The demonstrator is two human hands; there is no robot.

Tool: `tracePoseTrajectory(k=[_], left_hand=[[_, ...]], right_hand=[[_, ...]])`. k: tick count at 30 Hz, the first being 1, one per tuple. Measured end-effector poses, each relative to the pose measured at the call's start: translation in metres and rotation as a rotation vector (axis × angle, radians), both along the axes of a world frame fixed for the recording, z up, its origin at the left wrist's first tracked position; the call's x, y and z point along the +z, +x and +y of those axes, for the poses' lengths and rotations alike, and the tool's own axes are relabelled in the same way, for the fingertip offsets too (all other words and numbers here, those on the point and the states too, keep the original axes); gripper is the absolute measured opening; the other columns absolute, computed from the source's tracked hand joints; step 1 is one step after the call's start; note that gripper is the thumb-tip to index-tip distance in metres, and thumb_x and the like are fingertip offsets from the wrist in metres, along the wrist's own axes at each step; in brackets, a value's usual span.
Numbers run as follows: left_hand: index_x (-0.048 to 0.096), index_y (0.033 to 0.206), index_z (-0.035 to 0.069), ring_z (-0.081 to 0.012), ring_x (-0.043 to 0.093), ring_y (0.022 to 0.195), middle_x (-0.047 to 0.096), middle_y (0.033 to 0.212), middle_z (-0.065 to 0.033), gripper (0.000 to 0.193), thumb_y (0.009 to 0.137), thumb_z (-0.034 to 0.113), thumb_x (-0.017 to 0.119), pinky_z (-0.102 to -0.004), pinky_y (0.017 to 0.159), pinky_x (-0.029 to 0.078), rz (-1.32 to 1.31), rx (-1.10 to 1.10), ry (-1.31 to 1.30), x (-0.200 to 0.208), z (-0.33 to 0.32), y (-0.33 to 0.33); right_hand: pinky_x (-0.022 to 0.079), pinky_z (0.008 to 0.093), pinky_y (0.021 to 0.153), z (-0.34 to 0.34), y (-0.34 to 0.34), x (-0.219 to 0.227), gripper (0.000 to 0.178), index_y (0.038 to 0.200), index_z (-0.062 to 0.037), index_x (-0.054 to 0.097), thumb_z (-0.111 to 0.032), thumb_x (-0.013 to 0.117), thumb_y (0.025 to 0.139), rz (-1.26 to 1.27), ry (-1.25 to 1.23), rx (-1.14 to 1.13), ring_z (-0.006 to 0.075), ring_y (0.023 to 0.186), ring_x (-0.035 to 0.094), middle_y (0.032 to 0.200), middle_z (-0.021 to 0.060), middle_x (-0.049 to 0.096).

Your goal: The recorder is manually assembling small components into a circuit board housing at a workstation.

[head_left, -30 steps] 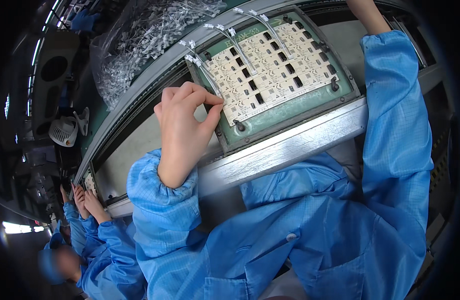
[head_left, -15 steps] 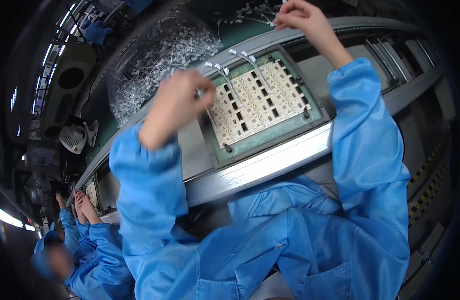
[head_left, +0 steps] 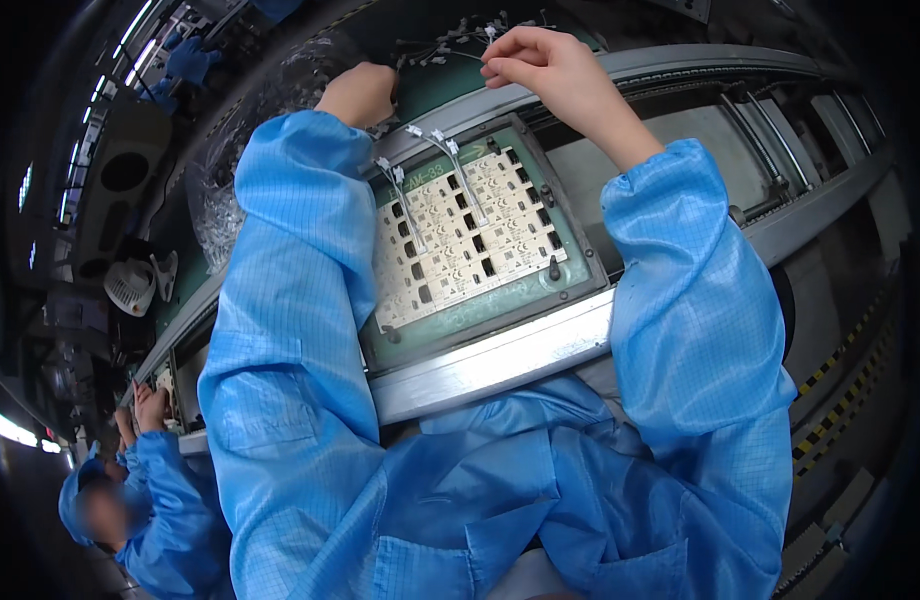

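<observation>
A panel of pale circuit boards (head_left: 500,245) with rows of black parts lies in a green carrier (head_left: 450,322) on the rail line. Two white cables (head_left: 465,180) lie across it, their white connectors reaching past its far edge. Beyond the carrier's far left corner, my left hand (head_left: 360,95) is curled beside a clear bag (head_left: 215,215) of white cables; its fingertips are hidden. My right hand (head_left: 555,80) is above the far rail, thumb and fingers pinched beside loose white cables (head_left: 460,42). What the pinch holds is too small to tell. My left sleeve covers the panel's left edge.
A metal rail (head_left: 500,350) runs along the near side, with another rail (head_left: 670,65) beyond the carrier. Rollers (head_left: 765,150) stand at right. A small white fan (head_left: 132,288) is at left. Another person in blue (head_left: 175,510) works farther down the line.
My left hand has gone from the panel's left side to the bag beyond it. My right hand has shifted left along the loose cables. The carrier appears lower and farther left in view.
</observation>
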State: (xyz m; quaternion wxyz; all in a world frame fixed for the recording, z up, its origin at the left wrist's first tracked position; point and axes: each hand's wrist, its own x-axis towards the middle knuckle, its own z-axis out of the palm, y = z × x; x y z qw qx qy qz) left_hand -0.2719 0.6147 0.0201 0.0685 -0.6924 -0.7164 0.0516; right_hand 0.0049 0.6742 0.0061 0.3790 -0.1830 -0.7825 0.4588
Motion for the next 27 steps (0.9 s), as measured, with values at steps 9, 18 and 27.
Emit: tracePoseTrajectory(k=[9,18,27], left_hand=[[0.067,0.114,0.013,-0.0366,0.068,0.094,0.071,0.099,-0.0168,0.031,0.085,0.006,0.058,-0.0464,0.081,0.055,0.087,-0.194,0.080,-0.004,-0.016,0.021],[0.064,0.104,0.017,-0.0259,0.071,0.086,0.070,0.087,-0.0038,0.015,0.092,0.016,0.056,-0.0419,0.081,0.050,0.423,-0.399,0.105,-0.008,-0.023,0.031],[0.058,0.112,0.019,-0.0228,0.069,0.083,0.067,0.087,-0.0039,0.028,0.085,0.020,0.066,-0.0386,0.078,0.048,0.535,-0.519,0.140,0.032,-0.028,0.043]], right_hand=[[0.052,0.0277,0.091,-0.018,-0.004,-0.003,0.016,0.106,0.0011,0.063,-0.011,0.063,0.095,-0.098,0.026,0.006,0.0165,0.102,0.070,0.103,0.0119,0.075],[0.052,0.0295,0.095,-0.036,-0.005,-0.002,0.014,0.107,0.0027,0.061,-0.006,0.059,0.097,-0.043,-0.151,0.043,0.0215,0.104,0.070,0.106,0.0159,0.073],[0.051,0.0293,0.096,-0.068,0.025,0.006,0.013,0.107,0.0035,0.059,-0.004,0.059,0.097,-0.094,-0.124,0.105,0.0204,0.107,0.068,0.109,0.0161,0.072]])
